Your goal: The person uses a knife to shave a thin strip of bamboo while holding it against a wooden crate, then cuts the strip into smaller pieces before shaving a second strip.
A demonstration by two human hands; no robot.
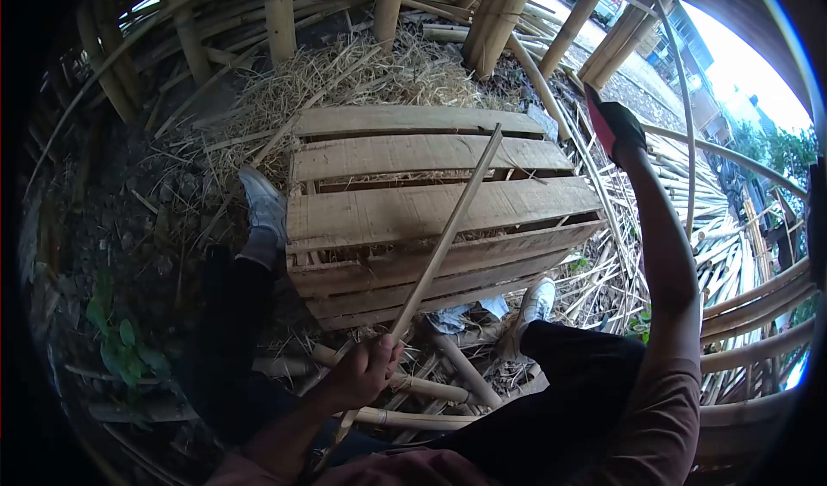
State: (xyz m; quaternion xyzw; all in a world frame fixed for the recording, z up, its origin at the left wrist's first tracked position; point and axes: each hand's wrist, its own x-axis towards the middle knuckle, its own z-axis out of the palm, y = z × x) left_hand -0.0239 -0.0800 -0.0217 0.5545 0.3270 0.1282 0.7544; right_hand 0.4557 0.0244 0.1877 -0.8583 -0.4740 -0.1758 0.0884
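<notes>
My left hand is closed around a long, thin bamboo strip. The strip slants up and away across the front of a slatted wooden crate, and its far end lies over the top slats. Its near end runs down past my wrist toward my lap. My right arm is raised far out to the right, near a bamboo post. Black and red material, which looks like a glove, covers my right hand. Its fingers cannot be made out, nor whether they hold anything.
My shoes are on either side of the crate. Straw is heaped behind it, before upright bamboo posts. Bamboo poles lie in front of me, and many cut strips spread at right. A leafy plant grows at left.
</notes>
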